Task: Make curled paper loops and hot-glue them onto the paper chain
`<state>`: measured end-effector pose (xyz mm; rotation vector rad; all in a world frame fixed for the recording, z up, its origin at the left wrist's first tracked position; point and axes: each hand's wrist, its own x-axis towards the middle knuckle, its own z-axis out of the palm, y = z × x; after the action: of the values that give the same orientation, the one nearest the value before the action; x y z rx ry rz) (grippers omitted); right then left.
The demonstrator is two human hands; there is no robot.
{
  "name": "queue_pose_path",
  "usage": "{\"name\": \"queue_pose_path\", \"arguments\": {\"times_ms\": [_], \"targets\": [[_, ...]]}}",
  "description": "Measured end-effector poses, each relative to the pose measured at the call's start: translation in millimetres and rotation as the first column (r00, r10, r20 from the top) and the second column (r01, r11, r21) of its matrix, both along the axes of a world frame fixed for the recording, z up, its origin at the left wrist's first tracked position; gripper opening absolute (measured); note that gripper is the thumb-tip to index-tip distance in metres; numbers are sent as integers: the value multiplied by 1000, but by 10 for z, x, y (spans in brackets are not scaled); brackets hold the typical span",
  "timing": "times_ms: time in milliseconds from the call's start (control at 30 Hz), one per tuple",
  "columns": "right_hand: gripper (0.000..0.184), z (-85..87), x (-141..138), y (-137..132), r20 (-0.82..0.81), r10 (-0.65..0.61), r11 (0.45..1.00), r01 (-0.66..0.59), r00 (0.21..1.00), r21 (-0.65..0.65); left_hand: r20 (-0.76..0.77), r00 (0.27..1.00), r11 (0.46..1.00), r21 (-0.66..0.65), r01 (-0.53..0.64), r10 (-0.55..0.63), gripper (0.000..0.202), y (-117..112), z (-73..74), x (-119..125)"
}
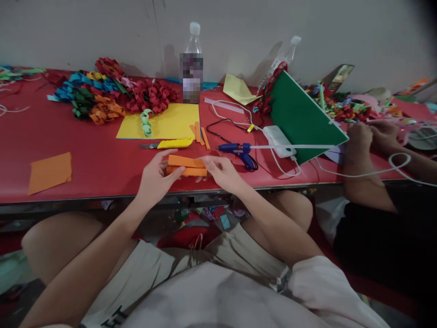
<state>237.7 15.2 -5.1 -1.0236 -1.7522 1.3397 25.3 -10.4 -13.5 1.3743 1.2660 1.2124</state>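
Note:
Folded orange paper (187, 166) is held between my two hands just above the front edge of the red table. My left hand (157, 175) grips its left end, thumb on the lower fold. At the other end, the fingers of my right hand (220, 172) pinch the paper near its upper layer. Just beyond my hands lies a yellow utility knife (175, 144) with its blade out. Several narrow orange paper strips (205, 138) are to its right. Close to my right hand rests a blue glue gun (237, 149) with a long glue stick in its back.
Colourful paper chains (105, 91) lie behind yellow sheets (164, 119). A plastic bottle (191, 68) stands by the wall. White cable loops around a power strip (278, 141) beside a leaning green board (303, 116). Another person's hands (372, 134) are at right; an orange sheet (50, 173) lies left.

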Motion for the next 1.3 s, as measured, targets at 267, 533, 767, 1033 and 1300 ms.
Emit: {"name": "queue_pose_path", "arguments": {"times_ms": [267, 533, 767, 1033, 1300], "targets": [[40, -102, -114, 11, -136, -79, 993, 66, 988, -98, 135, 990, 992, -120, -34, 50, 50, -13, -72, 13], [36, -78, -110, 13, -79, -140, 990, 141, 987, 1, 145, 987, 982, -186, -43, 71, 48, -25, -46, 37], [27, -142, -88, 58, -17, -182, 983, 183, 983, 17, 173, 982, 978, -207, -36, 73, 52, -24, -72, 38], [28, -109, -74, 58, -63, -136, 989, 132, 989, -69, 203, 972, 977, -196, -79, 120, 42, -15, -156, 35], [49, -109, -132, 23, -205, -51, 976, 5, 977, -217, 199, 962, 972, -179, -151, 186, 37, -21, -140, 86]]}}
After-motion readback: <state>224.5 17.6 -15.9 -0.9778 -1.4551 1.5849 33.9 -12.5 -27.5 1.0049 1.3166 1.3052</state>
